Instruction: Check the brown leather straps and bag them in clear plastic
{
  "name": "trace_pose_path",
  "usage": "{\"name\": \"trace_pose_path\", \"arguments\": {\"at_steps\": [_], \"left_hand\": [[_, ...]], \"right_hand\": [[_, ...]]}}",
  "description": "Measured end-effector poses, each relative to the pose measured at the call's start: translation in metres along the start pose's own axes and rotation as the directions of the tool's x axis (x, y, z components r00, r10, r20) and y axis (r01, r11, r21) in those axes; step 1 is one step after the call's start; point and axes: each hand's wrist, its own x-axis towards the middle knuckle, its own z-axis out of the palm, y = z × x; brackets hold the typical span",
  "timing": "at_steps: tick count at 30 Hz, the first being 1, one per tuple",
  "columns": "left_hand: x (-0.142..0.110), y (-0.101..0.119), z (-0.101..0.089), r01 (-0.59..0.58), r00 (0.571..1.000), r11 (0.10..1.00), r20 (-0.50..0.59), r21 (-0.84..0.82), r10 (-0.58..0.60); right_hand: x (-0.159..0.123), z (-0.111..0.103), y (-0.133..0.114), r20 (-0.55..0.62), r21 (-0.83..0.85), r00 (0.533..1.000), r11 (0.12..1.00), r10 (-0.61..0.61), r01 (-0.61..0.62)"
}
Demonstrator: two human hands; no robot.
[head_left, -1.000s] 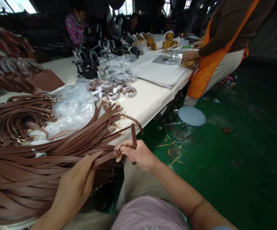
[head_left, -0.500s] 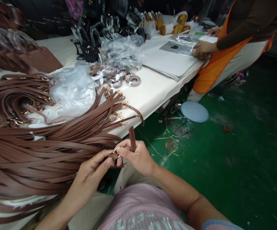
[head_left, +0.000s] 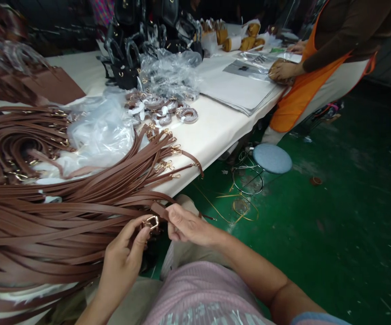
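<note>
left hand [head_left: 123, 253]: I've got one gold buckle [head_left: 152, 218] pinched;
right hand [head_left: 189, 226]: I'm clamped on one strap end [head_left: 159, 210];
stool [head_left: 272, 159]: one, past the table's [head_left: 200, 135] right edge

pretty clearly a bag workshop, loads of brown straps [head_left: 63, 225], black handbags [head_left: 125, 77], long table [head_left: 212, 128], co-worker [head_left: 347, 43] in orange apron [head_left: 292, 108]
</note>
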Motion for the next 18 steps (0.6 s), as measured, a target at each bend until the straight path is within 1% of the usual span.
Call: {"name": "trace_pose_path", "arguments": {"at_steps": [1,2,3,4,5,6,7,10,13,14,15,16,17,18], "left_hand": [[-0.002,-0.001,0.000,0.142,0.990,0.976,0.011,-0.165,-0.143],[-0.004,-0.001,0.000,0.243,0.969,0.909,0.037,-0.339,-0.245],[-0.005,0.000,0.001,0.297,0.950,0.818,0.069,-0.493,-0.304],[-0.006,0.003,0.002,0.317,0.938,0.724,0.091,-0.613,-0.334],[-0.006,0.005,0.004,0.319,0.931,0.645,0.101,-0.695,-0.351],[-0.006,0.008,0.005,0.318,0.923,0.588,0.103,-0.744,-0.370],[-0.005,0.010,0.007,0.321,0.915,0.551,0.102,-0.770,-0.390],[-0.003,0.012,0.009,0.315,0.905,0.497,0.098,-0.808,-0.414],[-0.005,0.008,0.011,0.310,0.912,0.516,0.096,-0.799,-0.400],[-0.006,0.006,0.011,0.315,0.915,0.537,0.100,-0.783,-0.392],[-0.007,0.005,0.012,0.325,0.919,0.577,0.108,-0.749,-0.378],[-0.009,0.003,0.013,0.335,0.927,0.644,0.120,-0.687,-0.354],[-0.010,0.002,0.013,0.322,0.942,0.737,0.119,-0.594,-0.315],[-0.010,0.001,0.013,0.272,0.962,0.838,0.110,-0.473,-0.250]], "right_hand": [[0.000,-0.002,0.002,0.016,0.028,1.000,1.000,0.009,-0.010],[0.000,-0.004,0.005,0.025,0.079,1.000,0.997,0.016,-0.018],[0.000,-0.004,0.009,0.034,0.146,0.999,0.989,0.020,-0.025],[0.000,-0.004,0.012,0.044,0.217,0.999,0.976,0.018,-0.027],[0.001,-0.003,0.016,0.059,0.276,0.998,0.961,0.015,-0.031],[0.001,-0.002,0.020,0.083,0.316,0.996,0.948,0.013,-0.039],[0.001,0.000,0.023,0.114,0.340,0.993,0.939,0.015,-0.053],[0.000,0.002,0.030,0.195,0.376,0.980,0.920,0.040,-0.112],[0.001,0.003,0.032,0.237,0.378,0.971,0.916,0.043,-0.133],[0.001,0.003,0.032,0.243,0.378,0.969,0.916,0.041,-0.133],[0.002,0.003,0.031,0.247,0.379,0.968,0.916,0.040,-0.134],[0.003,0.003,0.030,0.251,0.379,0.967,0.915,0.041,-0.137],[0.004,0.004,0.028,0.253,0.377,0.966,0.915,0.048,-0.145],[0.005,0.004,0.026,0.246,0.377,0.967,0.913,0.062,-0.155]]}}
